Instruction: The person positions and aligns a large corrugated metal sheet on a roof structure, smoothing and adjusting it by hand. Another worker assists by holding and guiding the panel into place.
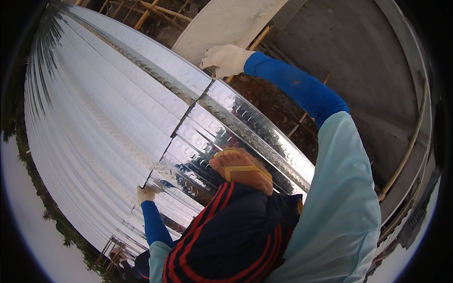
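Shiny corrugated metal decking sheets point(108, 108) stretch away to the left, and a dark seam runs across them between my hands. My right hand point(226, 60), in a cream knit glove, is at the seam's far end with bent fingers closed on the sheet's corner beside the concrete. At the near end of the seam, my left hand point(147, 194), also gloved, has its fingers closed on the sheet edge; part of them is hidden. My foot in a yellow flip-flop point(245, 172) rests on the nearer reflective sheet point(226, 118).
A pale concrete ledge point(222, 28) borders the sheets, with an open drop showing bamboo poles point(160, 12) beyond. To the right stands a grey concrete wall point(358, 61) with a pole point(406, 155). Another person point(118, 257) appears at the lower left, by trees.
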Tool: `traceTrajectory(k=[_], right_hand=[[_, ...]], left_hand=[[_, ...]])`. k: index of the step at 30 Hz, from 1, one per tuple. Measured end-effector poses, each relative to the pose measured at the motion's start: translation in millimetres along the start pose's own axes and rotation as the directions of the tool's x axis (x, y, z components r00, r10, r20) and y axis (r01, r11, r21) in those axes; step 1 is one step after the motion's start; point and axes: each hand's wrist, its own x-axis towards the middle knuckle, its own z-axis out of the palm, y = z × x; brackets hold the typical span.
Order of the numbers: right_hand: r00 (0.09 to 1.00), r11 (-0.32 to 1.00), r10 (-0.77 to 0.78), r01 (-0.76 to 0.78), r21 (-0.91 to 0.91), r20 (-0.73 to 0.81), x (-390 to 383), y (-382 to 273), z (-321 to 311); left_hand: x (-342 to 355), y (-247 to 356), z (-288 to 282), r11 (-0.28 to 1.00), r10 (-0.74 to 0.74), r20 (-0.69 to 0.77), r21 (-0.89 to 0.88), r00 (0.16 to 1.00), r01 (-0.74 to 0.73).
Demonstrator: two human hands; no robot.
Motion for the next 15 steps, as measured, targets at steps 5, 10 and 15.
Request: traceTrajectory(k=[5,10,15], right_hand=[[0.989,0.993,0.104,-0.097,0.061,-0.108,-11,0,14],[0.978,0.974,0.166,-0.143,0.174,-0.126,-25,-7,16],[0.983,0.954,0.18,-0.164,0.252,-0.04,-17,-5,8]], left_hand=[[-5,5,2,0.999,-0.035,0.005,0.006,0.999,0.035],[-17,5,15,0.999,-0.043,-0.16,-0.01,0.986,0.042],[-29,5,25,0.999,-0.028,-0.222,0.022,0.975,0.034]])
